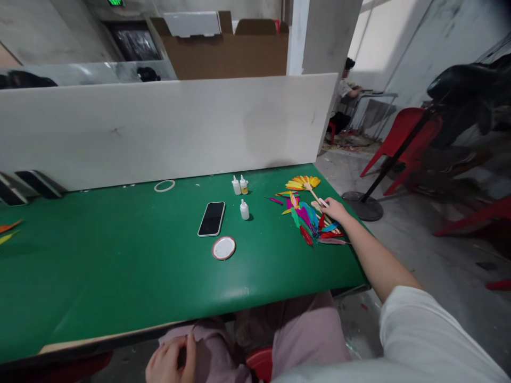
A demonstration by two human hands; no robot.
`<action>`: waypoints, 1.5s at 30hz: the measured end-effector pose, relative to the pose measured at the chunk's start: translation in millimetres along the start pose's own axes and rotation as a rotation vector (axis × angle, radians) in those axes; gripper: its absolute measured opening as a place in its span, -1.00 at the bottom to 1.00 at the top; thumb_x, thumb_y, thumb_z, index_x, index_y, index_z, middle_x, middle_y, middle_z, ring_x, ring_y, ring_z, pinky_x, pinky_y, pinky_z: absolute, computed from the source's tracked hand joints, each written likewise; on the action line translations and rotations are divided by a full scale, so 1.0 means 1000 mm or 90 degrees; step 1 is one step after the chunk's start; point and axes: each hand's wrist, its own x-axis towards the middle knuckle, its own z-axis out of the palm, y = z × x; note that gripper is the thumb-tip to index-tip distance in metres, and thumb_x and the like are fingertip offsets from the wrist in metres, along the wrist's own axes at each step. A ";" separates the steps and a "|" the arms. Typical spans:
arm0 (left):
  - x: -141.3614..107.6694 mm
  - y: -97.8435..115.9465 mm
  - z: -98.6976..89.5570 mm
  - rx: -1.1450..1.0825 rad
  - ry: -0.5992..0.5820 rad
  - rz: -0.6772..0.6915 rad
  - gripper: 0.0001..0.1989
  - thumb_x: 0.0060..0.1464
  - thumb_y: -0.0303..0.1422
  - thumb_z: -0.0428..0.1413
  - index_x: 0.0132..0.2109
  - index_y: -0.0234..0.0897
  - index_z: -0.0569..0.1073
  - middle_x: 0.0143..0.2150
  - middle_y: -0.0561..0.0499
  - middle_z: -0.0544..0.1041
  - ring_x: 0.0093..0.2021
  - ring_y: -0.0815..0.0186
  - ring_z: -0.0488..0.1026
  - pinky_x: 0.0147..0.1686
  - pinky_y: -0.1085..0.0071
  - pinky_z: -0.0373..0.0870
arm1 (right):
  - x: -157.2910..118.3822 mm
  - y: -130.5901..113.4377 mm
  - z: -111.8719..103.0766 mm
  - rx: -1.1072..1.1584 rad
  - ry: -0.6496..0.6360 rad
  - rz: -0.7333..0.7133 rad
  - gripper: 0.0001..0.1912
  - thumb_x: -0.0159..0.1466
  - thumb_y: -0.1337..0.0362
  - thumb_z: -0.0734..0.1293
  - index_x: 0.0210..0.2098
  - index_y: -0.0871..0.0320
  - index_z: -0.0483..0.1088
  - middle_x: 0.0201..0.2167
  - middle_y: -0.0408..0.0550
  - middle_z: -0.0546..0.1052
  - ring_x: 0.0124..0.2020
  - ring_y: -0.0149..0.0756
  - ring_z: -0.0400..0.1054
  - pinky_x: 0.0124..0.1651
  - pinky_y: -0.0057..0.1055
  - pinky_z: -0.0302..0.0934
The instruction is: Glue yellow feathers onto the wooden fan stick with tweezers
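My right hand (336, 209) reaches to the right end of the table. Its fingers are closed at the lower end of the pale wooden handle of a yellow-orange feather fan (302, 183). Just below and around that hand lies a loose heap of coloured feathers (305, 217), in magenta, teal, blue, red and pink. Several pale wooden sticks (332, 226) lie among them, partly covered. My left hand (171, 360) rests on my thigh, fingers loosely bent and the thumb apart from them, with nothing visible in it.
On the green table (131, 271) stand three small white squeeze bottles (245, 210). Near them lie a phone (211, 219), a round white lid with a red rim (223, 248) and a white ring (164, 185). A white partition (179, 127) borders the back. Red chairs (415, 130) stand right.
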 end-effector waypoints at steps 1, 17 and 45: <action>0.000 0.001 -0.001 -0.002 -0.002 -0.007 -0.68 0.04 -0.10 -0.05 -0.45 -0.23 0.41 -0.43 -0.04 0.49 -0.34 0.18 0.39 -0.20 0.23 0.24 | 0.002 -0.001 0.000 0.014 -0.002 0.002 -0.75 0.08 0.24 0.30 -0.23 0.15 0.32 -0.29 -0.03 0.50 -0.33 -0.29 0.37 -0.44 -0.51 0.06; 0.001 0.010 -0.005 -0.005 0.015 0.019 -0.72 0.07 -0.17 -0.04 -0.44 -0.25 0.41 -0.43 -0.06 0.48 -0.35 0.18 0.38 -0.23 0.26 0.23 | 0.007 0.001 -0.001 0.265 -0.005 0.161 -0.69 0.29 0.16 0.19 -0.07 0.24 0.28 -0.28 -0.06 0.42 -0.40 -0.44 0.33 -0.39 -0.43 0.30; -0.002 0.007 0.000 0.017 0.009 0.020 -0.72 0.08 -0.17 -0.04 -0.41 -0.26 0.39 -0.40 -0.06 0.47 -0.32 0.18 0.37 -0.21 0.27 0.22 | -0.001 0.016 -0.027 0.008 0.022 0.062 -0.77 0.19 0.35 0.20 -0.18 0.17 0.40 -0.24 0.09 0.50 -0.23 -0.17 0.40 -0.30 -0.40 0.19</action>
